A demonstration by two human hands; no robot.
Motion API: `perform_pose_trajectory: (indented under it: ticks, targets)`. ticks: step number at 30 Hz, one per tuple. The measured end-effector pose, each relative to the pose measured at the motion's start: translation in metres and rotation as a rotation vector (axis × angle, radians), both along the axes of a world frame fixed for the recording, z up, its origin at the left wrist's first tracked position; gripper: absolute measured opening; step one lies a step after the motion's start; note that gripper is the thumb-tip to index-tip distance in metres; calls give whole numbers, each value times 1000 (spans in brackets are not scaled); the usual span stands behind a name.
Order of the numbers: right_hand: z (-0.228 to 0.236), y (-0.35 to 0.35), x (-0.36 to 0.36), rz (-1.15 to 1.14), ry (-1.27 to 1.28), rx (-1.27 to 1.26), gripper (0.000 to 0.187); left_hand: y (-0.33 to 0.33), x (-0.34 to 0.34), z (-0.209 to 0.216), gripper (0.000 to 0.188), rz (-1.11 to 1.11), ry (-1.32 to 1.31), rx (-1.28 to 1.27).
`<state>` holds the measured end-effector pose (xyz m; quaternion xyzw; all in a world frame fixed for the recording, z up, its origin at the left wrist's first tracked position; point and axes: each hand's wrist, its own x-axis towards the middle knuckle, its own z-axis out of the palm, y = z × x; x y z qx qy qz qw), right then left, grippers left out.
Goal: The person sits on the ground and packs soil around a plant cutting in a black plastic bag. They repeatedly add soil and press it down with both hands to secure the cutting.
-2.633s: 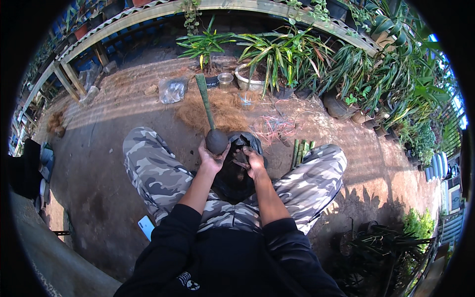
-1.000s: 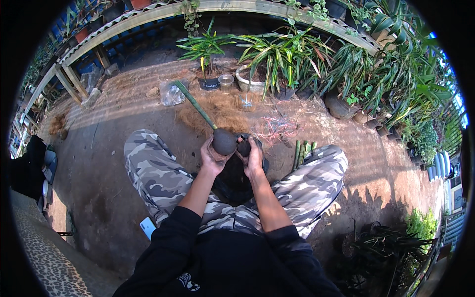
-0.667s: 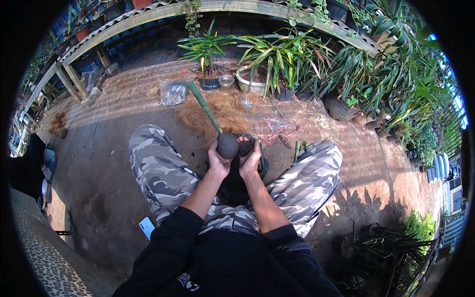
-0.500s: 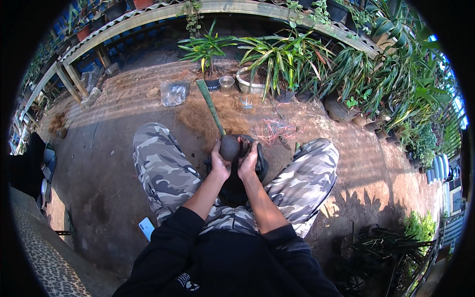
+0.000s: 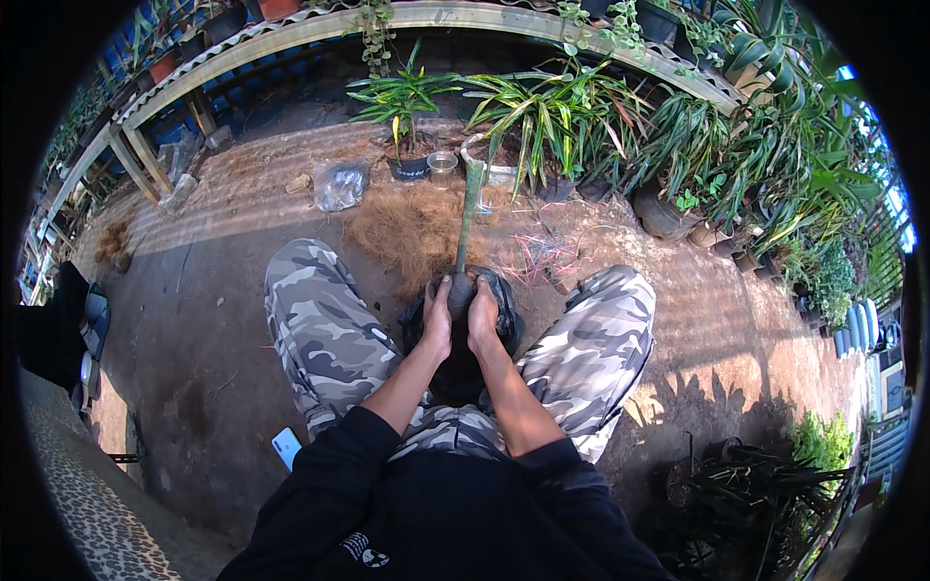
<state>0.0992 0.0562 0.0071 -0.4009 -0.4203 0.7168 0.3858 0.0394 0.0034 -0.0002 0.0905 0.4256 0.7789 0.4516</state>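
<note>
Pointing away from the hands (image 5: pixel 439 321), the green stalk (image 5: pixel 467 218) leans slightly right.

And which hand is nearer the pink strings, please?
Right: the right hand lies left of the pink strings, on their near side; the left hand is farther left.

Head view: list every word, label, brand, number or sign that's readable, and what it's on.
Black plant pot: white lettering on its side, too small and blurred to quote reliably.
Black top: small white print beside a round white emblem, too small to read.
No other writing can be made out.
</note>
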Motion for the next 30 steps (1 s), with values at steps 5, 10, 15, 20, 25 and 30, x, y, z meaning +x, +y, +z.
perform_pose_trajectory:
  ticks: [5, 10, 15, 20, 25, 30]
  targets:
    - [13, -4, 10, 114, 317, -312, 95, 3, -17, 6, 61, 15, 401, -302]
    - [25, -2, 19, 209, 433, -342, 104, 0, -21, 14, 77, 47, 609, -210]
    - [27, 5, 25, 326, 397, -248, 109, 2, -27, 15, 73, 74, 400, -317]
    - [29, 7, 29, 412, 234, -263, 93, 3, -32, 10, 63, 71, 250, -243]
    - [27, 17, 38, 299, 19, -46, 59, -1, -49, 4, 50, -62, -62, -118]
    - [16, 24, 40, 235, -232, 189, 57, -1, -54, -1, 45, -176, -266, -23]
